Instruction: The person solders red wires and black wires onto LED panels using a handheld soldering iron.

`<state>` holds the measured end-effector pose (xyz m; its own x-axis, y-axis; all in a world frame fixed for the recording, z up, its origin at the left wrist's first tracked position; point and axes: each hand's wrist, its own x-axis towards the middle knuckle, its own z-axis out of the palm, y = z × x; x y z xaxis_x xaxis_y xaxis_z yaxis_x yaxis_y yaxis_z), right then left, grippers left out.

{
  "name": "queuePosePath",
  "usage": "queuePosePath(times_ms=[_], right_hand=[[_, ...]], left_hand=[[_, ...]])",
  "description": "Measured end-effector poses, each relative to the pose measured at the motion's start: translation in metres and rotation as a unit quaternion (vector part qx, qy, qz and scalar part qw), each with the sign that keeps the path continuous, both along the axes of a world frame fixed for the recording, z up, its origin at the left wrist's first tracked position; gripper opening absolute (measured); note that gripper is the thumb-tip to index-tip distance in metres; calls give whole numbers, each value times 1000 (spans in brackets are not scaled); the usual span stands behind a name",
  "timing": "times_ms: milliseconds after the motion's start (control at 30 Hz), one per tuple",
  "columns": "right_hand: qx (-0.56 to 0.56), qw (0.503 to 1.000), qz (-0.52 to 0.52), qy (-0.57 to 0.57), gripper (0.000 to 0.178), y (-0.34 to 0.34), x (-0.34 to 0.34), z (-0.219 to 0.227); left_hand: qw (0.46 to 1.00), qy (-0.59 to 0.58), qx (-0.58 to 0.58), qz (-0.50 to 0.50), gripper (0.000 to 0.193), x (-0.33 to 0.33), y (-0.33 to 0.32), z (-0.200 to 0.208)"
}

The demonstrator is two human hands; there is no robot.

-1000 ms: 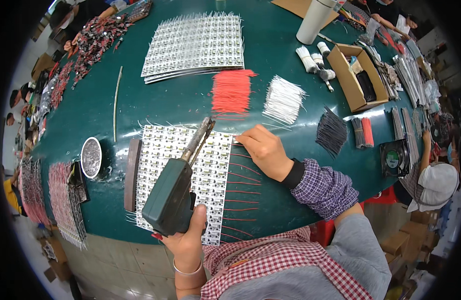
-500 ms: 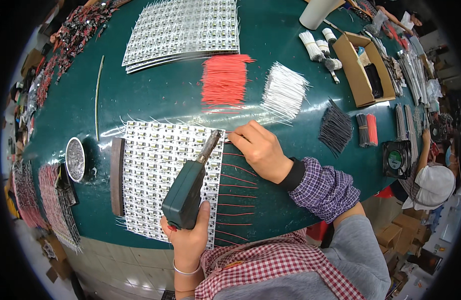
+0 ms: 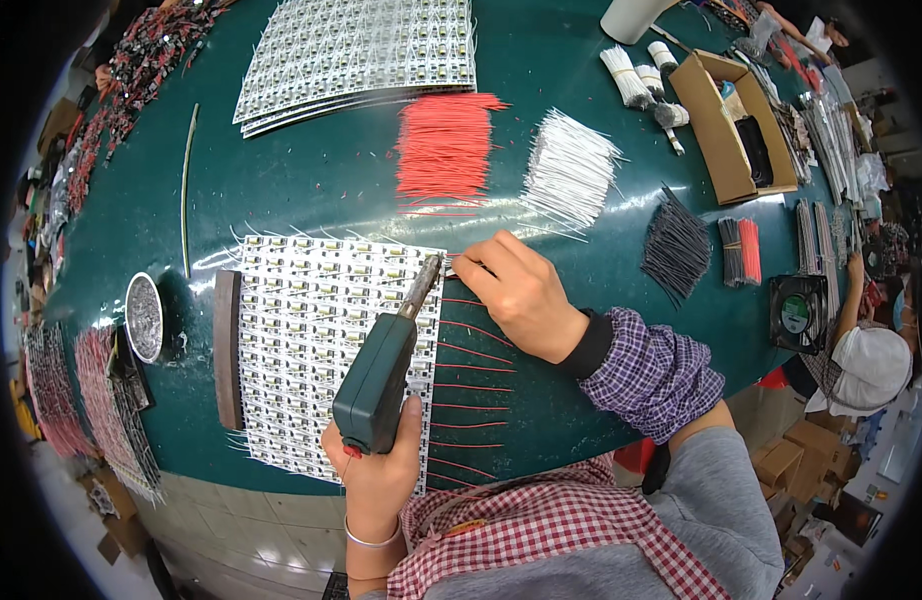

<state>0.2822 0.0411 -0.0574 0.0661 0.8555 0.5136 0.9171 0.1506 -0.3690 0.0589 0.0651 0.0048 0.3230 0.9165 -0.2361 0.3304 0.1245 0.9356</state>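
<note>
My left hand is wrapped round the handle of a dark green soldering gun. The gun's metal tip reaches the upper right corner of a white circuit board panel packed with rows of small parts. At that same corner my right hand is closed in a pinch on a thin wire, mostly hidden by the fingers. Below it, several red wires stick out from the panel's right edge over the green table. Along the panel's left edge lies a dark bar.
Beyond the panel are stacked boards, a red wire pile, a white wire pile and black wires. A small round tin stands left. At right are a cardboard box, a fan and another person.
The view has shifted slightly, so the table's things sit a little higher. The soldering gun's tip stays at the panel's corner, and the right hand's pinch remains beside it.
</note>
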Motion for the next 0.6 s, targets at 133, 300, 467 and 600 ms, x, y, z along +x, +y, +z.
queuePosePath(times_ms=[133,300,467,600], right_hand=[[-1,1000,-2,-4,28,1,0,-1],[4,1000,-4,-8,27,2,-3,1],[7,1000,-5,-29,24,1,-1,-1],[9,999,-6,-33,23,2,-2,-1]], left_hand=[[999,11,28,-19,17,2,2,3],[999,14,30,-23,20,-2,2,3],[1000,4,-6,2,28,-15,-6,-10],[997,-34,-39,55,32,-13,-8,-3]])
